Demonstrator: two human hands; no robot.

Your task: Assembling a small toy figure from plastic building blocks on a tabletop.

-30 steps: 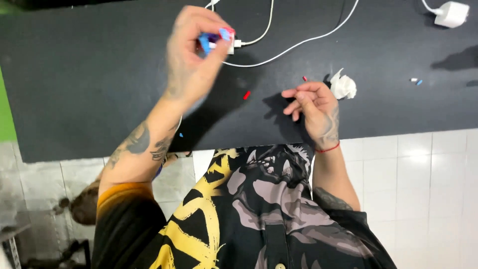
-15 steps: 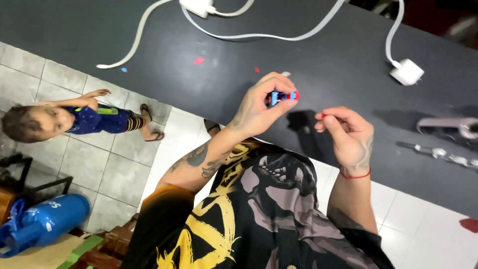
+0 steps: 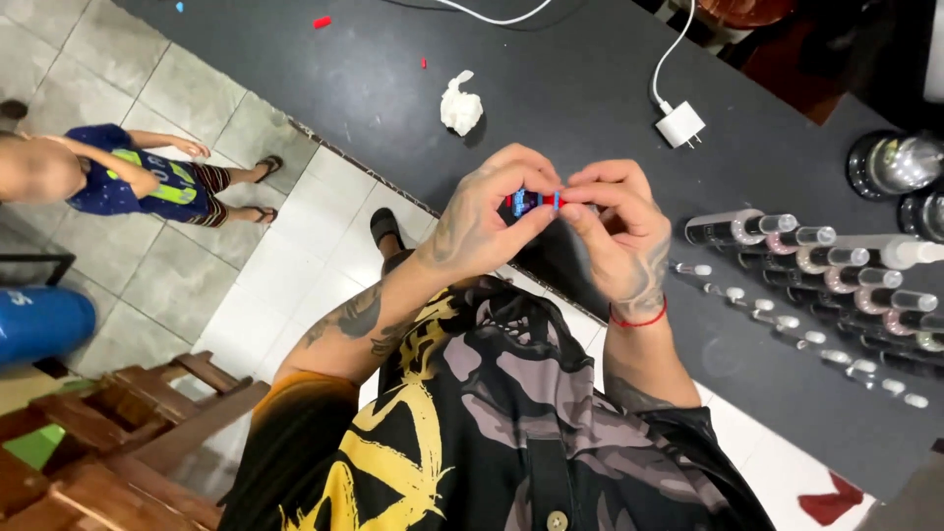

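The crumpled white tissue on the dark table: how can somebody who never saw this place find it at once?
Start at the dark table. Above the person's joined hands, to the left of the white charger plug, lies the crumpled white tissue. It is soft and lumpy with no cable, unlike the square plug.

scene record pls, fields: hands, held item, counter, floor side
hands: left hand and right hand meet over the counter edge, fingertips pinching one item
held item: small red and blue piece, too small to identify
counter: dark counter with white charger, crumpled white wad, row of small bottles
floor side: another person, blue cylinder, wooden chair
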